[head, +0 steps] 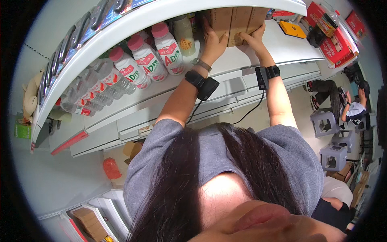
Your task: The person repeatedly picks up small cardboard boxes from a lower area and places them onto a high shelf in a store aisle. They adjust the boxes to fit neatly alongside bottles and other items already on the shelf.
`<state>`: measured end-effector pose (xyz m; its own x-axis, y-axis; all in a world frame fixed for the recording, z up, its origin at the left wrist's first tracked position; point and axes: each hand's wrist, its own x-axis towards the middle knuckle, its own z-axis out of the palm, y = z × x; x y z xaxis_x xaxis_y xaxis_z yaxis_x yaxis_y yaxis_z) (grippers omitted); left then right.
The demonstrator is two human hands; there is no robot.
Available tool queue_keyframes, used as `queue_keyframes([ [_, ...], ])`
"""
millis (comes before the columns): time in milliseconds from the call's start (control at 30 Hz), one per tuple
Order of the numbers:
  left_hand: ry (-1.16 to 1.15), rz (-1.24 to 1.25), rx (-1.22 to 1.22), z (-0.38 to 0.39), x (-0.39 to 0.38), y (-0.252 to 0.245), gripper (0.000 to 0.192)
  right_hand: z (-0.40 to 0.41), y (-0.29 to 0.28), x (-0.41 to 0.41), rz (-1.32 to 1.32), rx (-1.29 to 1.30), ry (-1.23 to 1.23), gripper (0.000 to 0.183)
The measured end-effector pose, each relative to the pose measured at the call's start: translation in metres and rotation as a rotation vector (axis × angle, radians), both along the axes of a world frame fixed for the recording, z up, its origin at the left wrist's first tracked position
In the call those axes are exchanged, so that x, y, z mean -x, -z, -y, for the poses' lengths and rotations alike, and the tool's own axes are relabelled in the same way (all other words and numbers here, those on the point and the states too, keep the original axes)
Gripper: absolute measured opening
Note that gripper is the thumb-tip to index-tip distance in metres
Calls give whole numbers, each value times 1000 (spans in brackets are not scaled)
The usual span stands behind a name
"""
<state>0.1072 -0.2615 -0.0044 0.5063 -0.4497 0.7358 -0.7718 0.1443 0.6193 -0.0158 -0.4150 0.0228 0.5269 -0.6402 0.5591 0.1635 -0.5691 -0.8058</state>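
Side by side on the white shelf (229,60) stand several brown cardboard boxes (222,22). My left hand (214,42) presses against the left side and front of the group, its thumb on the front. From the right, my right hand (255,37) holds the group, thumb on the front face and fingers around the right side. A bottle with a pale green drink (184,37) stands just left of my left hand. Further left are white plastic bottles with pink caps (168,50) and a group of clear plastic bottles (99,84).
Above, the curved edge of an upper shelf (121,22) carries blue packages. A yellow box (291,29) lies to the right, near red cartons (335,48). Grey plastic stools (324,122) and a seated person (352,110) are far right. Another person (332,211) is at the lower right.
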Motion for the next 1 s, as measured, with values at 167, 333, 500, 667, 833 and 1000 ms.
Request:
queue_keyframes([
  [167, -12, 5, 27, 2, 4, -3, 65, -4, 0, -9, -49, 22, 152, 114],
  [333, 23, -24, 25, 5, 1, 1, 77, 0, 8, -16, 5, 73, 224, 121],
  [500, 232, -133, 25, 13, -16, 10, 104, 1, 10, -14, 27, 141, 268, 117],
  [667, 112, -146, -69, 11, -14, 18, 108, 5, 9, -1, -40, 52, 118, 112],
  [833, 111, -224, -281, -10, -18, 28, 103, 1, 20, 6, 42, -21, -34, 100],
  [1000, 186, -319, -335, -17, -34, 33, 82, 13, 7, 28, -214, 19, 23, 90],
])
